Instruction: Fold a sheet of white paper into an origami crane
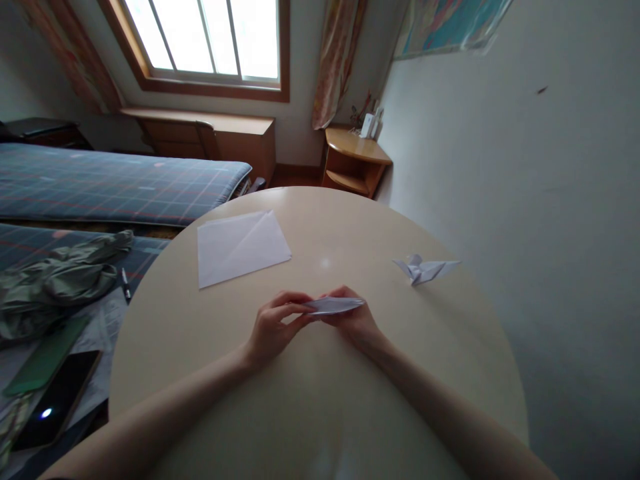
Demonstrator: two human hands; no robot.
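Forearms (190, 393) nearest, folded paper (337, 306) between fingers (289, 309)

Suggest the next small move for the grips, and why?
I'd probably slide the left grip along the folded paper, pressing lightly: its thumb and fingers already pinch one end, while the right grip steadies the other, so the layers should stay put.

passage: tabletop (337, 233), far centre | obstacles: paper sheets (240, 247) left, paper crane (423, 271) right, folded paper (336, 305) near

Bright window (217, 37) above wooden desk (243, 124)
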